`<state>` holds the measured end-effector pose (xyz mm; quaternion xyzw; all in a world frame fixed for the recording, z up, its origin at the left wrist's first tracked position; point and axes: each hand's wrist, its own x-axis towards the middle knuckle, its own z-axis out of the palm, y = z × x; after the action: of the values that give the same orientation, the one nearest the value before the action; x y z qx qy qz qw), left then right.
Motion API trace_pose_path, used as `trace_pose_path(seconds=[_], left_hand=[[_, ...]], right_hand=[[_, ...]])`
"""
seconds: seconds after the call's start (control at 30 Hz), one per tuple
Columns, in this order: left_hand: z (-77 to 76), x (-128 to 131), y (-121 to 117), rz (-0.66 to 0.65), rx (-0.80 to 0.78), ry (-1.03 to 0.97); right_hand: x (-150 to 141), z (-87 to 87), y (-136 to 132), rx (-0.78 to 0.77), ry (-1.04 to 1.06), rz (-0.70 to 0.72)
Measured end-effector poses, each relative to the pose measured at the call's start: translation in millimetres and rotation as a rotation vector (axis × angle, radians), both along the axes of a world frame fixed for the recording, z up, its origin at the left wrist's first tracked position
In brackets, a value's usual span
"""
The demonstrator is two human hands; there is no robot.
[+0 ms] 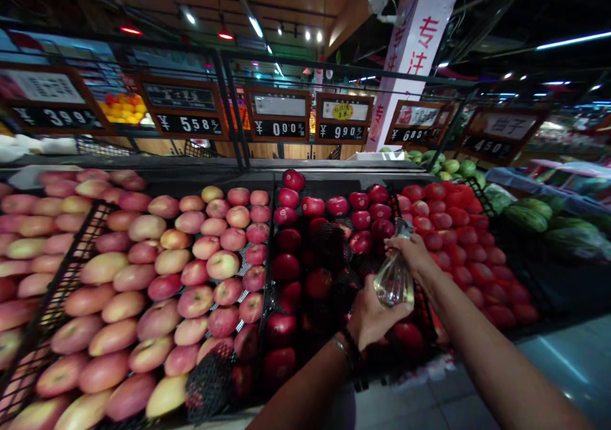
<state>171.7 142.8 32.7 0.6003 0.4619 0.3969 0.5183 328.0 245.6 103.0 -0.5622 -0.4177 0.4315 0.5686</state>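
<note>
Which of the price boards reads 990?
The price board fourth from the left, above the dark red apples; it alone carries a yellow oval label.

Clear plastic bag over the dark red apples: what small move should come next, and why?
Probably spreading the bag's mouth. The clear plastic bag hangs gathered between the left hand below and the right hand pinching its top, above the dark red apples, seemingly empty.
</note>
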Motion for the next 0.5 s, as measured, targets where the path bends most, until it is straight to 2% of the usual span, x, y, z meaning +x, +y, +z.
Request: trace_pose_path(seconds=[0.2, 0.37, 0.5], left_hand=[[-33.0, 22.8, -43.1, -0.224, -0.078, 0.044], [-59.2, 36.6, -90.0, -0.277, -0.228, 0.072], [-93.1, 34.9, -122.4, -0.382, -0.333, 0.077]], right_hand=[[34.2, -46.4, -74.5, -0.113, 0.014, -0.032], [45.8, -94.6, -139.1, -0.228, 0.093, -0.147], [47.6, -132.7, -181.4, -0.301, 0.171, -0.242]])
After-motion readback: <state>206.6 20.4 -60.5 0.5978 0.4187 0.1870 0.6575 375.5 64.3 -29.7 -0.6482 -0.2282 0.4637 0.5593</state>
